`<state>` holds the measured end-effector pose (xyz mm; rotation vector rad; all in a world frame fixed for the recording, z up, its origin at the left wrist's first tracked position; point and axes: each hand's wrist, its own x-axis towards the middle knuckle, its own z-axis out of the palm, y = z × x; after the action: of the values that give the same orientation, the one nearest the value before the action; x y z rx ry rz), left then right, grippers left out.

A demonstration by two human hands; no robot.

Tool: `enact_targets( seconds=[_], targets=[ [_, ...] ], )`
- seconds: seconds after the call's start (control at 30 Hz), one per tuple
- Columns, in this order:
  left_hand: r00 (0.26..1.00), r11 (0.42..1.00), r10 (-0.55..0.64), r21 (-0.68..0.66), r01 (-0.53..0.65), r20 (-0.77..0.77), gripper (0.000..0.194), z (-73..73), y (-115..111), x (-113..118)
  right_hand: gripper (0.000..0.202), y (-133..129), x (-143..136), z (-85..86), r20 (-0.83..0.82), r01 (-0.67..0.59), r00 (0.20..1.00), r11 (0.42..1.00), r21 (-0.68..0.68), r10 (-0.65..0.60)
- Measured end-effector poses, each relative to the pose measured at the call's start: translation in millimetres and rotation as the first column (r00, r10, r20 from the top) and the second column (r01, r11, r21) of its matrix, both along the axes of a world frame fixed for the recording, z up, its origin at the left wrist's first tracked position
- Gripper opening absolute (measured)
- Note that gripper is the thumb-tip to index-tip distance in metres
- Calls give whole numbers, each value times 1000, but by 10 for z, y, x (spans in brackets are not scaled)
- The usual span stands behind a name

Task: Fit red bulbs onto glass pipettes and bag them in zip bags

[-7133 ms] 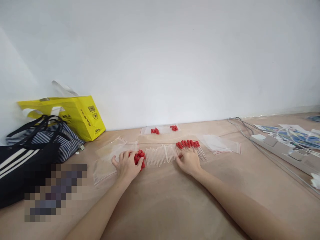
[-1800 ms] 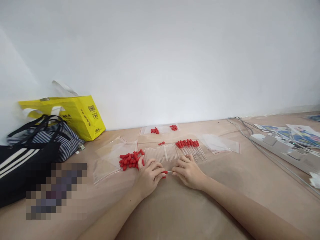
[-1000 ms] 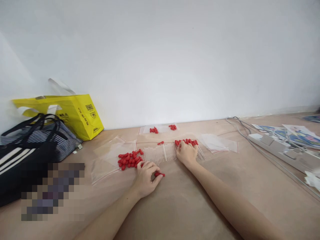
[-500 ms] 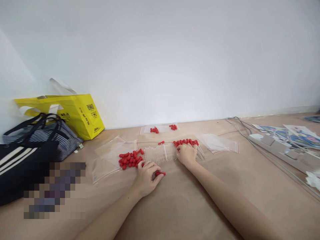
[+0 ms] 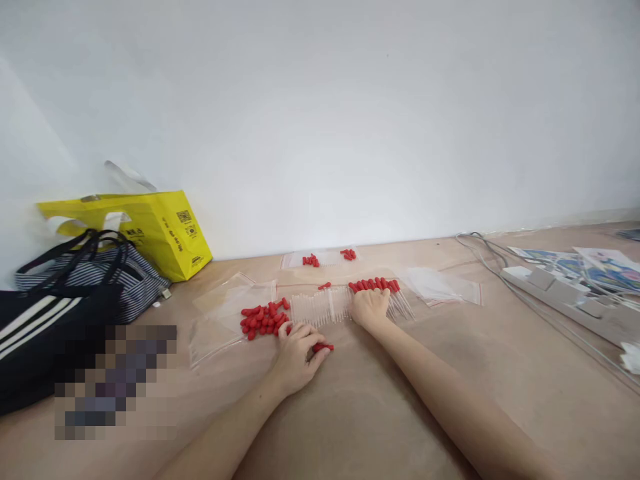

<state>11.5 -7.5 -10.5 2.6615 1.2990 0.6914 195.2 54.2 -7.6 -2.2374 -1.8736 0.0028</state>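
My left hand (image 5: 300,353) rests low over the table, thumb and fingers closed on a red rubber bulb (image 5: 323,347). Just left of it lies a heap of red rubber bulbs (image 5: 264,319). My right hand (image 5: 369,309) is curled down at the left end of a row of glass droppers fitted with red bulbs (image 5: 375,285); its fingertips are hidden, so what they grip cannot be made out. Between the hands lie bare glass dropper tubes (image 5: 310,309), side by side. A single red bulb (image 5: 325,285) is behind them.
Clear plastic bags (image 5: 215,340) lie at the left, and more plastic bags (image 5: 445,285) at the right. Near the wall, another bag (image 5: 330,258) has red bulbs on it. Beyond are a yellow bag (image 5: 173,233), a striped bag (image 5: 143,280), a power strip (image 5: 560,293) with cables and printed sheets (image 5: 605,267).
My right hand has shifted slightly left along the row, baring more of the fitted droppers at its right. My left hand keeps its hold on the bulb. The whole view has shifted a little.
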Motion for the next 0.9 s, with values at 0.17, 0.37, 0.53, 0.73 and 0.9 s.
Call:
enact_targets(
  seconds=[0.17,0.37,0.53,0.73,0.9],
  targets=[
    [1000,1000,-2,-17,2,-13,10,6,-5,-6,29,-72,101,67,-48,-31,998,999,-36,29],
    [1000,1000,-6,-6,6,4,9,9,3,-3,37,-329,311,95,-117,-154,982,988,-33,149],
    [1000,1000,9,17,-9,28,8,14,-11,-11,18,-609,447,-4,-79,-465,877,878,110,474],
    [1000,1000,8,14,-9,16,8,18,-61,-50,15,-773,501,-78,17,-673,728,710,208,685],
    [1000,1000,8,11,-8,-8,13,-3,-56,-70,16,-759,469,-103,-115,-644,727,730,230,677]
  ],
)
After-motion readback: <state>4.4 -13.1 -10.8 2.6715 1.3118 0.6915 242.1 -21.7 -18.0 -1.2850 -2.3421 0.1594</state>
